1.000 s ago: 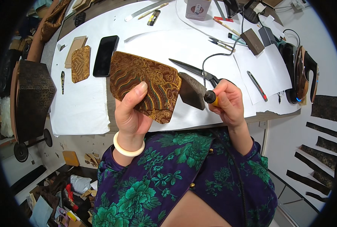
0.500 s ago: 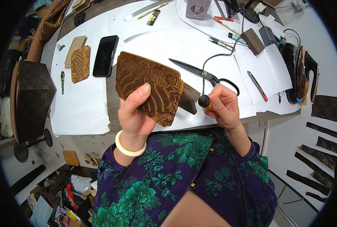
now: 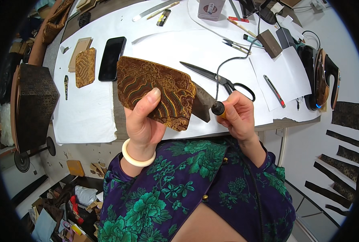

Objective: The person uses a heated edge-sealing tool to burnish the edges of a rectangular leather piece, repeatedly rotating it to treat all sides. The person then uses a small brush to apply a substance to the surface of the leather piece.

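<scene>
My left hand (image 3: 144, 115), with a cream bangle at the wrist, grips a brown-and-gold brocade-covered panel (image 3: 157, 86). Its thumb lies across the patterned face; the other fingers are hidden behind. From behind the panel's right edge sticks out a dark grey-brown pointed piece (image 3: 203, 104); whether it is joined to the panel I cannot tell. Closed around a yellow-and-black handle (image 3: 218, 109) is my right hand (image 3: 240, 117), just right of that piece. A dark cord (image 3: 232, 59) runs up from the handle's black end, and the tool's working end is out of sight. Black scissors (image 3: 215, 76) lie beyond both hands.
On the white-papered table (image 3: 93, 115) lie a black phone (image 3: 112, 59), a smaller brocade panel (image 3: 85, 67), a utility knife (image 3: 274, 91) and a brown block (image 3: 269, 43). An iron (image 3: 322, 80) stands at the right edge. Dark patterned strips (image 3: 340, 177) hang at the right.
My left hand has turned the brocade panel slightly and shifted it a little left. My right hand stays almost still with the corded tool.
</scene>
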`<state>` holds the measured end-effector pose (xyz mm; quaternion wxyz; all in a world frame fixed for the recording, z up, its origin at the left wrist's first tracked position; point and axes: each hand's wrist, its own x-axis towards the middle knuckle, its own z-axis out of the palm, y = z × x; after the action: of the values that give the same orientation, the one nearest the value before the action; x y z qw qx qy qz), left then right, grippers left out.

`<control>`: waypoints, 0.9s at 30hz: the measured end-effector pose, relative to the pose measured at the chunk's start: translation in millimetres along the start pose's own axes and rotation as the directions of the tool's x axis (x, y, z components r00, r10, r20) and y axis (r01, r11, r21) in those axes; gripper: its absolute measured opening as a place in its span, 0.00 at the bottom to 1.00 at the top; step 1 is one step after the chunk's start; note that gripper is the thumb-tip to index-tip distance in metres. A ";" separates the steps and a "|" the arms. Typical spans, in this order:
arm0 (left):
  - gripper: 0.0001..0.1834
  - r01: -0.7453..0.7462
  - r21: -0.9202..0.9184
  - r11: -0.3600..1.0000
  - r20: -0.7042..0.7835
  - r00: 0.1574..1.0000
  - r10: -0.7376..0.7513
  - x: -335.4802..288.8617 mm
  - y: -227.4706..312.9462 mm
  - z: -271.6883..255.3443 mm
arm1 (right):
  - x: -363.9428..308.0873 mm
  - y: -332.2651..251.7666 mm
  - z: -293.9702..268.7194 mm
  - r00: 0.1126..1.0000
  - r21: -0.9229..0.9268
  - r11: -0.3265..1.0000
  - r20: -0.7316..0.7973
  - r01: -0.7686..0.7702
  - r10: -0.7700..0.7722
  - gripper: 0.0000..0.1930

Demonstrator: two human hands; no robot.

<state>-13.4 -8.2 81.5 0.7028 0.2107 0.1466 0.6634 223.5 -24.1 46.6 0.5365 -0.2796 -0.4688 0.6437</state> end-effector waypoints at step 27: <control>0.12 -0.329 0.745 0.580 -0.017 0.861 0.509 14.8 -0.9 9.9 | 8.0 -7.4 -29.6 0.947 -0.094 0.992 -0.302 0.087 -0.111 0.06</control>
<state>-6.7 5.5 90.8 0.3625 0.4195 0.4199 0.7185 250.1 -7.6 42.5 0.6227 -0.3732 -0.4186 0.5456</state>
